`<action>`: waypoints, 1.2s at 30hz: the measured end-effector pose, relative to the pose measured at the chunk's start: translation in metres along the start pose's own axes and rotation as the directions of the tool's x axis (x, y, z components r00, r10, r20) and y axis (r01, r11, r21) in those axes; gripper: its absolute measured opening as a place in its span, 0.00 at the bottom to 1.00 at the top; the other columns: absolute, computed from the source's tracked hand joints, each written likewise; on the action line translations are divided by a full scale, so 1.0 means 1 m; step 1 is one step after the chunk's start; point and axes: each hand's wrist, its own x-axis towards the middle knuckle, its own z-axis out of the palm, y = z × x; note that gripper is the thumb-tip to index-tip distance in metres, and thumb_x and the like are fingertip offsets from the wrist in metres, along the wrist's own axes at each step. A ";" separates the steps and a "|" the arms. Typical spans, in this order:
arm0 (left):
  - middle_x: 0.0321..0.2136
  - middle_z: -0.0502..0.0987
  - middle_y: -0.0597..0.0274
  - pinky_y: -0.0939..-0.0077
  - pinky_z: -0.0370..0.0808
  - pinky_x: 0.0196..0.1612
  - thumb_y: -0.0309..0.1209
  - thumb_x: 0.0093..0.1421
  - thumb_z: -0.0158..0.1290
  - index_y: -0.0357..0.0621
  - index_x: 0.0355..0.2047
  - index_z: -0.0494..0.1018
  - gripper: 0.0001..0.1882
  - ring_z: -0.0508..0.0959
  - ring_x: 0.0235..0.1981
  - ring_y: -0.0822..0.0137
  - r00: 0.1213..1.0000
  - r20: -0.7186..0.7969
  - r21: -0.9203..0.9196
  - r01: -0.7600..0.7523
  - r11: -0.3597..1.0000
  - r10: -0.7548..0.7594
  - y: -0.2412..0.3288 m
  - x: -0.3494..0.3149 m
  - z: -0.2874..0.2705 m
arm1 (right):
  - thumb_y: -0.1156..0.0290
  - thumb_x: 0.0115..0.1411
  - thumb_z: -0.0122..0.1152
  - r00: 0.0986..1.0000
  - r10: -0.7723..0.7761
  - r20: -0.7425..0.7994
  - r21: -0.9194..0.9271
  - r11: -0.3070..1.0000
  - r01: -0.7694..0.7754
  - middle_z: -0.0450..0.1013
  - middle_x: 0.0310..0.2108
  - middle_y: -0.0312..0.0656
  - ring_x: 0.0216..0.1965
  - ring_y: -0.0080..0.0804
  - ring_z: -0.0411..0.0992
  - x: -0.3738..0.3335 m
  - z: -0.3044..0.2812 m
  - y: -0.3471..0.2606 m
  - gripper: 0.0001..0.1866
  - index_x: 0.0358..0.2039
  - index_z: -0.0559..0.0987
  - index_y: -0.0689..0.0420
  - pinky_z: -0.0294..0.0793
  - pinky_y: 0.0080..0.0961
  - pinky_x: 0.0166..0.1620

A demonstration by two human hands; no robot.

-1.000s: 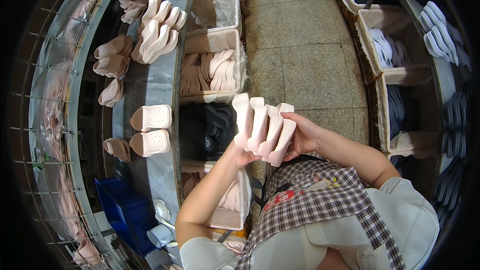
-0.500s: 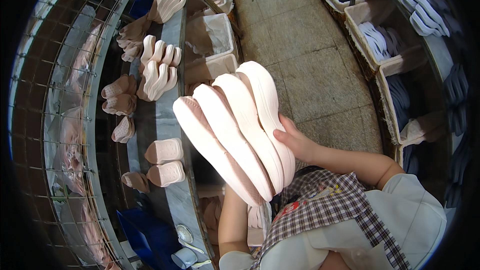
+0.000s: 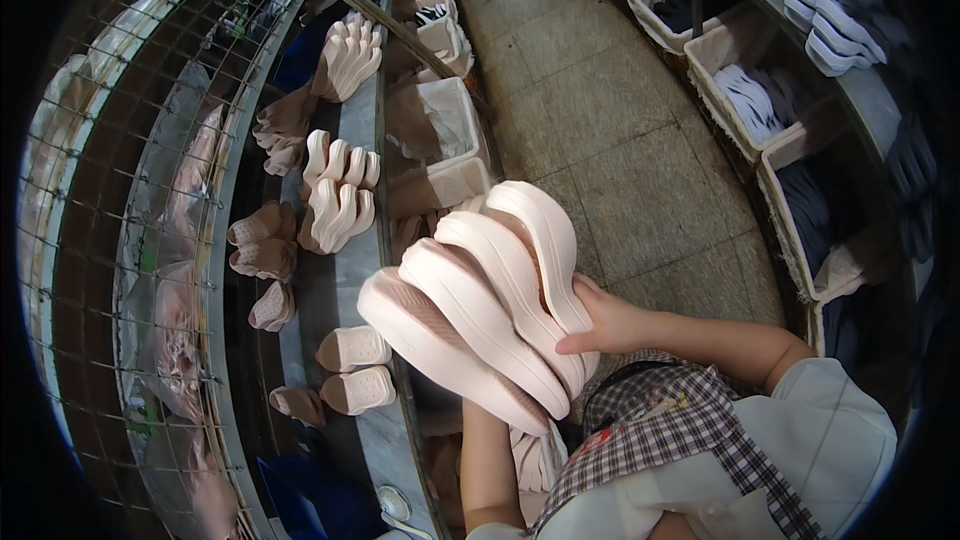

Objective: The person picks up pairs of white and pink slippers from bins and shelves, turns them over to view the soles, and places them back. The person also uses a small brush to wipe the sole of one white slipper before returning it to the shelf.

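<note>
Right hand [image 3: 605,320] grips fanned pale soles [image 3: 470,315] beyond the table's [image 3: 362,120] right edge; the left hand, behind them, cannot be judged. Even pressure should prevent slipping.

Pale pink shoe soles [image 3: 478,325] — thick, curved, bunched side by side — held slanted.

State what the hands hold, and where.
Four pale soles: the right hand grips the rightmost one's right side; the left hand is hidden behind them, so its hold cannot be told.

The stacked pale soles [image 3: 485,330] hide the left grip.
</note>
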 end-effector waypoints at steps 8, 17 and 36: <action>0.49 0.70 0.50 0.67 0.73 0.50 0.34 0.67 0.38 0.34 0.54 0.63 0.20 0.74 0.47 0.58 1.000 -0.013 0.016 -0.028 0.999 0.028 0.003 -0.004 -0.002 | 0.47 0.44 0.69 0.999 -0.037 0.036 -0.083 0.996 0.040 0.42 0.62 0.57 0.65 0.54 0.42 0.001 -0.005 0.014 0.60 0.64 0.42 0.62 0.45 0.39 0.65; 0.50 0.70 0.50 0.67 0.73 0.50 0.33 0.67 0.38 0.34 0.54 0.63 0.20 0.73 0.48 0.58 0.998 -0.026 0.024 -0.049 0.998 0.050 0.002 -0.006 -0.004 | 0.45 0.44 0.67 0.995 -0.102 -0.004 -0.177 0.979 0.100 0.44 0.62 0.59 0.65 0.54 0.44 0.003 -0.003 0.021 0.58 0.63 0.46 0.64 0.46 0.38 0.65; 0.52 0.69 0.50 0.67 0.73 0.51 0.32 0.67 0.38 0.34 0.55 0.61 0.20 0.73 0.50 0.58 0.984 -0.168 0.006 -0.058 0.998 0.058 -0.045 -0.024 0.014 | 0.59 0.60 0.53 0.860 -0.502 -0.085 -0.502 0.768 0.398 0.65 0.53 0.48 0.59 0.43 0.58 0.055 -0.047 0.020 0.28 0.60 0.64 0.49 0.55 0.39 0.60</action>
